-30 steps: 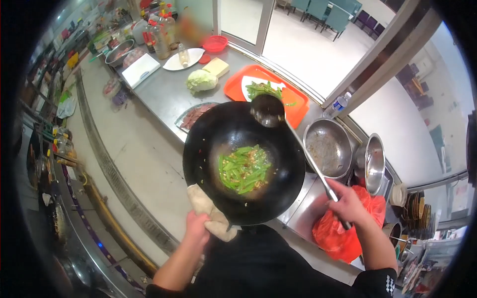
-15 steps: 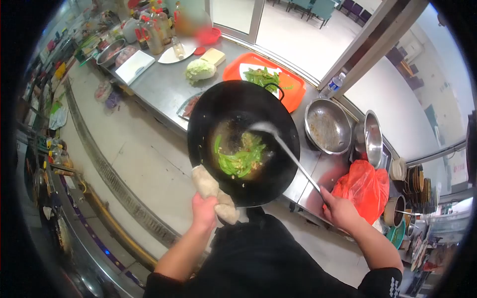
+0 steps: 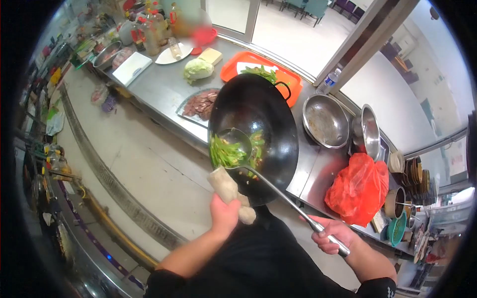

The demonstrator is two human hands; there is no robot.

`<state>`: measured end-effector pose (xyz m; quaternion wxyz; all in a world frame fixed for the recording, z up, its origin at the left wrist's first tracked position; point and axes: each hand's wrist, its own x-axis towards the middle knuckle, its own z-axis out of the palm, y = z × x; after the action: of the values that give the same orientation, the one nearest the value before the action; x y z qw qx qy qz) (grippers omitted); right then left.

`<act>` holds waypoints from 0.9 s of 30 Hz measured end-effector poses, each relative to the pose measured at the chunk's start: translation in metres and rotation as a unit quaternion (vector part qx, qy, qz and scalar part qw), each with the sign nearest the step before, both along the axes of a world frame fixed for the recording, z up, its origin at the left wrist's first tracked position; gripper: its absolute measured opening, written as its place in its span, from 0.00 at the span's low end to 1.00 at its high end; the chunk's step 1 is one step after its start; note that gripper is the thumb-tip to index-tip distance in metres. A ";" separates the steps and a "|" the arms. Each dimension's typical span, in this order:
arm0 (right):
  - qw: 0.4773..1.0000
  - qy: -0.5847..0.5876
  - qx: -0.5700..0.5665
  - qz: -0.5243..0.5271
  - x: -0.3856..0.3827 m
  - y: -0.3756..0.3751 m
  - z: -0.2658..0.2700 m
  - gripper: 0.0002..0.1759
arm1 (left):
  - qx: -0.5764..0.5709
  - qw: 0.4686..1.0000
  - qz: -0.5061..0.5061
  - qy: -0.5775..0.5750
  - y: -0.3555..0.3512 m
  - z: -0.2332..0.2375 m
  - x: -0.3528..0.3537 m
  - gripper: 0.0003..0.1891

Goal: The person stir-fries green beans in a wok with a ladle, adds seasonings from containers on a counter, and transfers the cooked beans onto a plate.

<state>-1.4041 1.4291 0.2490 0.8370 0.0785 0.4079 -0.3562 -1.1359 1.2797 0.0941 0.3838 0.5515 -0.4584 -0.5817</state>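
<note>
My left hand (image 3: 224,213) is closed around a folded beige cloth (image 3: 223,185) at the near left rim of a black wok (image 3: 278,124). The wok tilts to the left. In my right hand (image 3: 335,236) is the end of a ladle's (image 3: 283,196) long metal handle. The ladle's bowl lies inside the wok at its left side, filled with green vegetable pieces (image 3: 226,152). More green pieces and small pale bits lie beside the bowl on the wok's wall.
Behind the wok, a steel counter (image 3: 164,79) bears a plate of sliced meat (image 3: 200,103), a cabbage (image 3: 198,70) and an orange tray (image 3: 294,82) with green vegetables. Steel bowls (image 3: 325,121) and a red plastic bag (image 3: 358,188) are at the right.
The wok has tipped to the left and shifted right, uncovering the meat plate. The ladle's bowl has moved down and left, gathering greens. My right hand has moved lower.
</note>
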 end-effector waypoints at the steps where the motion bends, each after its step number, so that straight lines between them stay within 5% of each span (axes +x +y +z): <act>1: 0.999 -0.048 -0.015 -0.020 0.002 0.000 -0.004 0.40 | -0.004 1.000 0.003 -0.001 0.000 0.001 0.000 0.21; 4: 0.993 -0.093 -0.065 -0.028 0.010 -0.019 -0.020 0.39 | 0.009 1.000 0.027 -0.009 -0.001 0.003 0.001 0.21; 7: 0.996 -0.053 -0.059 -0.027 -0.002 -0.047 -0.025 0.39 | 0.132 0.965 0.104 0.201 -0.017 0.012 0.013 0.22; 16: 0.992 0.020 -0.120 -0.030 -0.106 -0.106 0.016 0.39 | 0.146 0.957 0.165 0.189 0.001 -0.017 0.039 0.23; 22: 0.957 0.224 -0.183 0.009 -0.152 -0.218 -0.002 0.41 | 0.166 0.951 0.210 0.157 0.006 0.000 0.022 0.23; 24: 0.888 0.399 -0.206 0.095 -0.161 -0.254 -0.026 0.42 | 0.164 0.950 0.215 0.157 0.009 -0.007 0.023 0.24; 27: 0.814 0.490 -0.271 0.155 -0.183 -0.289 -0.076 0.42 | 0.162 0.949 0.219 0.160 0.009 -0.001 0.018 0.24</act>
<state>-1.5873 1.1399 0.1734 0.5581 -0.4003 0.6577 -0.3095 -1.1183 1.2887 0.0935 0.4753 0.5930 -0.1586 -0.6303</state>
